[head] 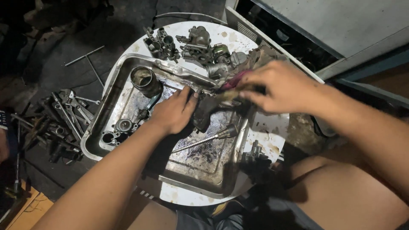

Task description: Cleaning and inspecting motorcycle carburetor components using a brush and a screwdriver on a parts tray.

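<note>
My left hand grips a dark greasy engine part over a dented metal tray. My right hand is closed on a dirty rag with a pink patch and presses it against the top of that part. A screwdriver with a metal shaft lies in the tray just below the part. A round metal cup stands in the tray's far left corner, with small round parts near it.
The tray rests on a round white tabletop. Carburetor bodies and other metal castings sit at its far edge. Wrenches and tools lie piled on the dark floor at left. A T-handle wrench lies farther back.
</note>
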